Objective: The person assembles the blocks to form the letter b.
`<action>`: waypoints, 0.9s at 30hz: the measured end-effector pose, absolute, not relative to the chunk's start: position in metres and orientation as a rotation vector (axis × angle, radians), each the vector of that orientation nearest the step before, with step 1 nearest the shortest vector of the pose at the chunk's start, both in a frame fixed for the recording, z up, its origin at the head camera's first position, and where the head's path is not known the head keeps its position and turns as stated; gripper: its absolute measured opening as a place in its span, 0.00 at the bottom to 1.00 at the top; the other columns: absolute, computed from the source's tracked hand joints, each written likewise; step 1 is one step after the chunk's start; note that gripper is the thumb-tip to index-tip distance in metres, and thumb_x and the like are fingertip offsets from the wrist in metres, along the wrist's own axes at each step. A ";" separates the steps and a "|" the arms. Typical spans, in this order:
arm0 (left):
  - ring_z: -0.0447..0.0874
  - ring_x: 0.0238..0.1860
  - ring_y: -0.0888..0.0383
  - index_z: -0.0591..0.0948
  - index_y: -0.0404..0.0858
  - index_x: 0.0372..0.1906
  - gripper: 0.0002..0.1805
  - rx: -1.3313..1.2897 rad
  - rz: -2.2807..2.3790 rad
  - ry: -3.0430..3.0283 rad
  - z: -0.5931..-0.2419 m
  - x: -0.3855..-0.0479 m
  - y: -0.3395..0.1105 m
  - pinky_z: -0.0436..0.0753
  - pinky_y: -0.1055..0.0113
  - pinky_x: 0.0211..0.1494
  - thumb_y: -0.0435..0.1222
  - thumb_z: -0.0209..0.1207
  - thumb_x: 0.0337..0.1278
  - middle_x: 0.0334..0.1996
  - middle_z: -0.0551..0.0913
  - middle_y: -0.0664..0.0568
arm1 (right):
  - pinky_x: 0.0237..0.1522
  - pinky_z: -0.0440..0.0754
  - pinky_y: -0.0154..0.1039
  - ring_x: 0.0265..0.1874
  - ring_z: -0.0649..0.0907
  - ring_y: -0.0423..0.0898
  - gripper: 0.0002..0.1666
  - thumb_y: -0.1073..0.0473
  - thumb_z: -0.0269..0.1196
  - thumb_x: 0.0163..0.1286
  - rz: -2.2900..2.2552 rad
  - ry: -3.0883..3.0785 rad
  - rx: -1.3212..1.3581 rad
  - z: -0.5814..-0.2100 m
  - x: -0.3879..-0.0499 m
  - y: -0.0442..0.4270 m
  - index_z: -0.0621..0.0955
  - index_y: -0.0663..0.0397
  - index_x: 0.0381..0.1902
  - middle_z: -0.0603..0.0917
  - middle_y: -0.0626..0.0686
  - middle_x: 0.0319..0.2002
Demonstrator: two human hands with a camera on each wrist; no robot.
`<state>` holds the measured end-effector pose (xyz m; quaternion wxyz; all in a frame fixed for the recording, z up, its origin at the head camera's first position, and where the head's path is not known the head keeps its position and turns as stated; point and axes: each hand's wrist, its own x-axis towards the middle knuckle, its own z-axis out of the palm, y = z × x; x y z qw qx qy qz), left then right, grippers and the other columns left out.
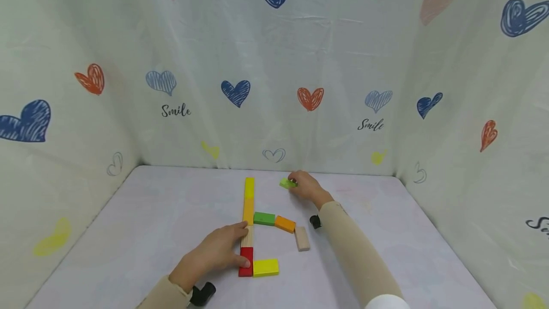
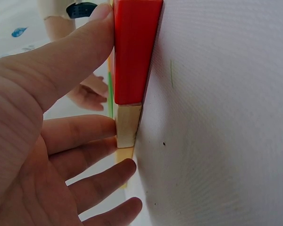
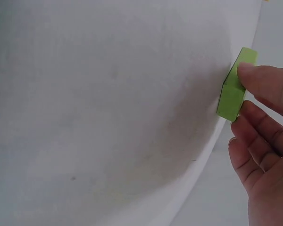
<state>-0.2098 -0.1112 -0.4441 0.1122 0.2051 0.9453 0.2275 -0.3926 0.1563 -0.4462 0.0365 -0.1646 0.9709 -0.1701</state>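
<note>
My right hand (image 1: 308, 188) pinches a light green block (image 3: 232, 96) between thumb and fingers at the far side of the table. Nearer, my left hand (image 1: 214, 252) lies along the left of a straight row of blocks, fingers extended. Its thumb touches the red block (image 1: 246, 271), and a fingertip meets the plain wooden block (image 2: 128, 125) beyond it. Farther up that row come an orange-yellow block (image 1: 248, 212) and a yellow block (image 1: 249, 187). Rightward from the row extend a green block (image 1: 264, 219), an orange block (image 1: 285, 224) and a tilted plain block (image 1: 302, 239).
Beside the red block lies another yellow block (image 1: 266, 267), pointing right. A pale cloth covers the table (image 1: 369, 252). Behind and at both sides hangs a white curtain (image 1: 274, 51) printed with hearts. A black object (image 1: 202, 294) sits at my left wrist.
</note>
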 end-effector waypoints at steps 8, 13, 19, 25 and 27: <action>0.68 0.64 0.43 0.76 0.36 0.61 0.43 0.611 0.670 2.796 -0.443 -0.209 -0.111 0.68 0.44 0.65 0.52 0.74 0.36 0.67 0.69 0.47 | 0.54 0.76 0.45 0.45 0.78 0.48 0.18 0.63 0.66 0.61 -0.544 3.002 -0.567 -0.450 -0.387 0.163 0.81 0.56 0.51 0.80 0.51 0.44; 0.68 0.65 0.43 0.76 0.36 0.61 0.43 0.602 0.672 2.785 -0.443 -0.208 -0.111 0.68 0.44 0.65 0.52 0.74 0.35 0.67 0.68 0.47 | 0.52 0.77 0.42 0.43 0.77 0.45 0.18 0.62 0.67 0.60 -0.522 2.981 -0.590 -0.453 -0.376 0.171 0.81 0.54 0.50 0.80 0.48 0.41; 0.68 0.64 0.44 0.76 0.37 0.61 0.44 0.573 0.656 2.789 -0.442 -0.208 -0.110 0.68 0.44 0.64 0.53 0.75 0.34 0.67 0.69 0.48 | 0.54 0.76 0.45 0.46 0.77 0.47 0.21 0.57 0.68 0.60 -0.522 2.992 -0.611 -0.452 -0.371 0.171 0.81 0.53 0.52 0.79 0.49 0.45; 0.68 0.65 0.44 0.76 0.37 0.61 0.44 0.589 0.658 2.787 -0.444 -0.208 -0.111 0.68 0.45 0.65 0.53 0.75 0.34 0.67 0.69 0.48 | 0.59 0.73 0.46 0.49 0.75 0.47 0.26 0.49 0.68 0.61 -0.550 2.936 -0.544 -0.454 -0.374 0.166 0.78 0.52 0.56 0.77 0.50 0.52; 0.68 0.65 0.44 0.76 0.37 0.61 0.44 0.595 0.668 2.785 -0.444 -0.209 -0.111 0.68 0.45 0.65 0.53 0.74 0.35 0.67 0.69 0.48 | 0.58 0.73 0.46 0.49 0.75 0.48 0.26 0.50 0.67 0.62 -0.557 2.927 -0.528 -0.455 -0.377 0.165 0.78 0.53 0.56 0.77 0.51 0.51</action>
